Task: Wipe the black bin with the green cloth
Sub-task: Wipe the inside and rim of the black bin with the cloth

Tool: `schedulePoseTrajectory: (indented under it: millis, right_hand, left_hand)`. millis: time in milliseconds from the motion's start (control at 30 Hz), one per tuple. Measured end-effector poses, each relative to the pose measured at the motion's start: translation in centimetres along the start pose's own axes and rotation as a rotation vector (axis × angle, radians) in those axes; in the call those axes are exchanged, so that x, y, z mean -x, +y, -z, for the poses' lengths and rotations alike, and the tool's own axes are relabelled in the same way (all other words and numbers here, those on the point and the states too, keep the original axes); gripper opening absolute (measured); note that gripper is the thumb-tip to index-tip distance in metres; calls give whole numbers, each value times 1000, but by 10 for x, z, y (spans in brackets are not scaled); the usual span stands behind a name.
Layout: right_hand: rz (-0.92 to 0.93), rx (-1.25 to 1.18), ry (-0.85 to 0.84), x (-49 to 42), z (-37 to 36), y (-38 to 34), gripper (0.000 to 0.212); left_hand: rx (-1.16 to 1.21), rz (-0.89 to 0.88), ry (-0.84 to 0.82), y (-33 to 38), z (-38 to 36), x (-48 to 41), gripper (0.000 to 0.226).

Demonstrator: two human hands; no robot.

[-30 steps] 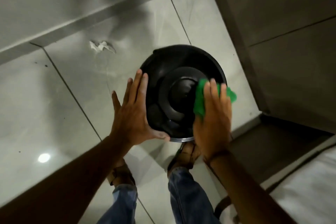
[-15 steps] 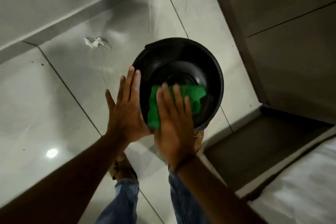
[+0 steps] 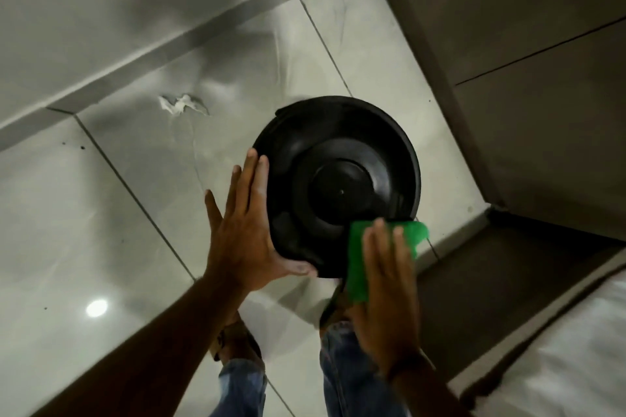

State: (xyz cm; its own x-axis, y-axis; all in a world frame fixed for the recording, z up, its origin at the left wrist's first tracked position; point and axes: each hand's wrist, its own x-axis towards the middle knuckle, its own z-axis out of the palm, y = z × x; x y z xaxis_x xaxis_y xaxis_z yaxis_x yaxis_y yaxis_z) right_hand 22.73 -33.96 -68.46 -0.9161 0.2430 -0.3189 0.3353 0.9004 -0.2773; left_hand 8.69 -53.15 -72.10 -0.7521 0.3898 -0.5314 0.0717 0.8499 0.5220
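Observation:
The round black bin point(image 3: 338, 179) stands on the tiled floor, seen from straight above with its lid shut. My left hand point(image 3: 247, 230) lies flat against the bin's left side, fingers straight and thumb hooked under the near rim. My right hand point(image 3: 389, 284) presses the green cloth point(image 3: 359, 264) against the near right edge of the bin. The cloth sticks out past my fingertips and hangs over the rim; its lower part is hidden under my palm.
A crumpled white scrap point(image 3: 181, 105) lies on the floor tiles behind and left of the bin. A grey wall base point(image 3: 135, 54) runs along the far side. A dark cabinet or wall panel point(image 3: 525, 78) stands to the right. My feet and jeans point(image 3: 342, 379) are below the bin.
My right hand has carried the green cloth from the front left of the lid to the near right edge. The left hand has kept its place on the bin's side.

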Motion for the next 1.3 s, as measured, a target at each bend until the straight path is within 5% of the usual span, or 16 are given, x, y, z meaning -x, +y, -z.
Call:
schedulePoseTrajectory:
  millis: [67, 133, 367, 500, 567, 767, 933, 1033, 1133, 1233, 1300]
  right_hand:
    - [-245, -197, 158, -56, 13, 7, 72]
    - [-246, -180, 237, -124, 29, -5, 64]
    - [551, 266, -74, -181, 30, -83, 71]
    - [735, 328, -124, -196, 35, -86, 68]
    - [581, 191, -51, -200, 39, -73, 69]
    - [-575, -439, 336, -113, 29, -59, 66]
    - [-888, -742, 516, -79, 24, -89, 58]
    - [-667, -367, 368, -136, 32, -73, 70]
    - [-26, -3, 119, -145, 14, -71, 85]
    - [433, 141, -26, -56, -16, -47, 97]
    - [501, 201, -99, 5, -22, -4, 111]
  left_hand:
    - [14, -11, 4, -1, -1, -4, 178]
    - [10, -25, 10, -2, -3, -5, 175]
    - [-43, 35, -14, 2, 0, -2, 186]
    - [-42, 118, -8, 8, -2, 0, 184]
    - [-27, 111, 8, 11, -1, -1, 186]
    - [-31, 86, 11, 13, 1, 2, 184]
    - [-29, 66, -9, 14, 3, 3, 182]
    - [-17, 61, 16, 16, 4, 1, 181]
    - [-18, 75, 36, 13, 2, 2, 179]
    - [12, 73, 103, 12, -1, 4, 149]
    - [20, 79, 104, 12, -2, 3, 155]
